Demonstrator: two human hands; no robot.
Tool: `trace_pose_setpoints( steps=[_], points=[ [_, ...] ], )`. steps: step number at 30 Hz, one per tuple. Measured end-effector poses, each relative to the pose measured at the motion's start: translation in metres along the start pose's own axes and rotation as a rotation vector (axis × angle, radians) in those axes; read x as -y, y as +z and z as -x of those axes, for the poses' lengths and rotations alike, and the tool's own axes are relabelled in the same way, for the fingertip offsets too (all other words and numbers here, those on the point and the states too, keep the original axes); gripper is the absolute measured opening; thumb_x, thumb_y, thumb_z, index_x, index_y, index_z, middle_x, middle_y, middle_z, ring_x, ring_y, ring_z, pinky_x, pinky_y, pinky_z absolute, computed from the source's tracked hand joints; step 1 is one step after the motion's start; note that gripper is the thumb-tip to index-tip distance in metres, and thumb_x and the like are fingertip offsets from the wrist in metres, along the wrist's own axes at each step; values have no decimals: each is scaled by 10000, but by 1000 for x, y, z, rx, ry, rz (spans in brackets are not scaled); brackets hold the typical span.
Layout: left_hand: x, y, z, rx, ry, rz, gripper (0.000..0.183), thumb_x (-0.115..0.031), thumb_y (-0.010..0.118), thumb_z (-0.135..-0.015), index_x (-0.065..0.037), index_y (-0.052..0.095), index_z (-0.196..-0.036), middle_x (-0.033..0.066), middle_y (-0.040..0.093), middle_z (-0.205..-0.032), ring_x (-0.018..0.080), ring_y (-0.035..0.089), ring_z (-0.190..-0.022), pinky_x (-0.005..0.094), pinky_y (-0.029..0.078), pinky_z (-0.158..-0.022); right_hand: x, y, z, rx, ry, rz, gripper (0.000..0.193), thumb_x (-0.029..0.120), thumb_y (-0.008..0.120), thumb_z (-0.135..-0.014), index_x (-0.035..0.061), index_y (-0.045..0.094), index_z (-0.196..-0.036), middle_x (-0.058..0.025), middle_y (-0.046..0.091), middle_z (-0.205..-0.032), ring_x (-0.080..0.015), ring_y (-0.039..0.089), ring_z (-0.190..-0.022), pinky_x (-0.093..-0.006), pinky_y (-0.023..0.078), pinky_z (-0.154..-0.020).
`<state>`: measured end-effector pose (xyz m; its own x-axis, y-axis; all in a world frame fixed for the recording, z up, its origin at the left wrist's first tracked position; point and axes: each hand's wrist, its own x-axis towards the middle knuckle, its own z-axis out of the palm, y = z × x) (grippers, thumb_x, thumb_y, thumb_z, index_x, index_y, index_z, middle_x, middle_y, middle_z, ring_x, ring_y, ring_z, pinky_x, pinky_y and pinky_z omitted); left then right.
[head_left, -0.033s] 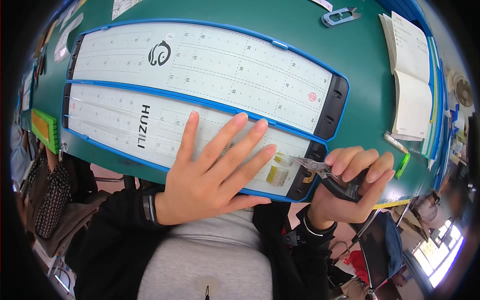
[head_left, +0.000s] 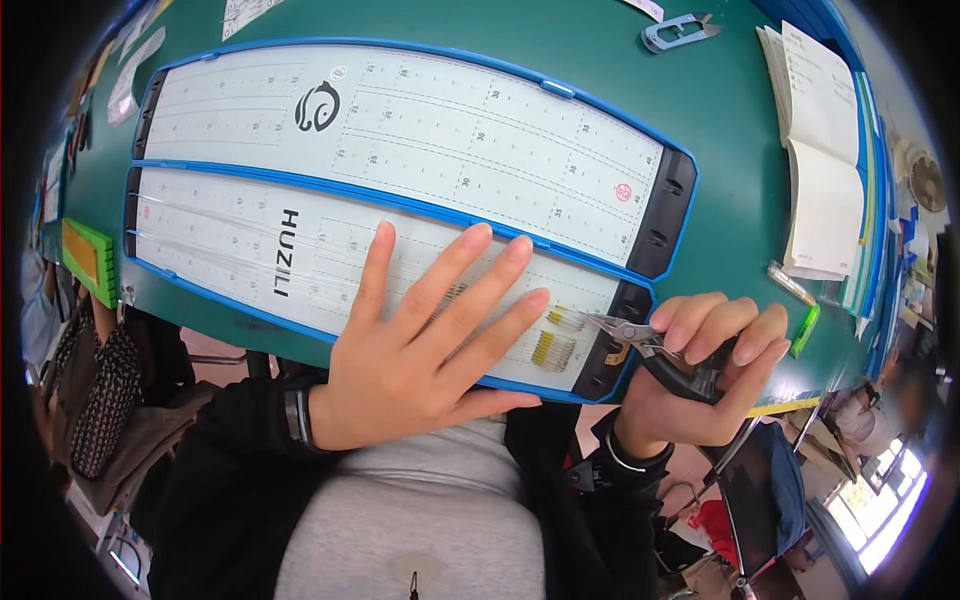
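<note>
A long blue-edged case [head_left: 225, 215] lies opened flat, its two white panels printed with measuring marks. My left hand [head_left: 415, 350] rests palm down on the nearer panel, fingers spread and nothing held. Fine clear lines run along that panel toward the hand, which hides part of them. In my right hand [head_left: 725, 370] is a pair of small pliers [head_left: 630, 333] with black handles. Their tips point left over the panel's right end, close to a few yellow-ended hook-like pieces [head_left: 566, 318]. Just below sits a row of similar pieces [head_left: 553, 352]; their exact shape is too small to make out.
The case lies on a green tabletop [head_left: 730, 130]. Blue thread snips [head_left: 680, 33] are at the far edge. An open notebook [head_left: 825, 190] is at the right, near a green-capped pen [head_left: 804, 330]. A green block-like pad [head_left: 90, 262] is at the left edge.
</note>
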<state>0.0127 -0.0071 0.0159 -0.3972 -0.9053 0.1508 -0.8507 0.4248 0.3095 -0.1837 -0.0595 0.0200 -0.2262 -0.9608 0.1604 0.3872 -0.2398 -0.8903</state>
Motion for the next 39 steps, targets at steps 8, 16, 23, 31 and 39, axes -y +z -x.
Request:
trace_pose_setpoints(
  steps=[8,16,23,31,39],
  points=[
    [2,1,3,0,7,21,722,-693,660,-708,-221,648,-1255,130,540,-1387,369,436,-1337,655,202,-1106,1,6,-2,31,-17,51,281,280,267,-1047,132,335,-818,-24,344,-597,-151,404,-500,-322,438,-545],
    [2,1,2,9,19,30,736,-693,668,-699,-223,643,-1265,152,519,-1405,383,425,-1344,654,180,-1113,1,-1,0,17,11,-8,328,343,218,-1066,124,346,-858,-62,421,-616,-210,475,-506,-369,496,-550],
    [-2,17,10,-155,57,-57,513,-616,583,-845,-206,634,-1149,80,587,-1329,267,507,-1271,659,228,-1099,1,-3,0,66,26,-28,337,348,210,-1068,119,351,-864,-70,438,-624,-224,506,-529,-380,505,-577],
    [-1,21,12,-225,178,-108,353,-534,484,-955,-190,554,-910,8,654,-1204,168,598,-1147,620,330,-1075,0,-2,1,84,32,-34,338,350,220,-1068,115,350,-863,-75,444,-642,-232,515,-549,-387,509,-589],
    [1,19,12,-224,186,-87,340,-493,500,-958,-167,577,-896,27,672,-1201,178,607,-1134,515,367,-1085,0,-1,2,91,21,-24,340,358,228,-1067,112,350,-865,-76,445,-648,-235,514,-550,-383,508,-585]
  ],
)
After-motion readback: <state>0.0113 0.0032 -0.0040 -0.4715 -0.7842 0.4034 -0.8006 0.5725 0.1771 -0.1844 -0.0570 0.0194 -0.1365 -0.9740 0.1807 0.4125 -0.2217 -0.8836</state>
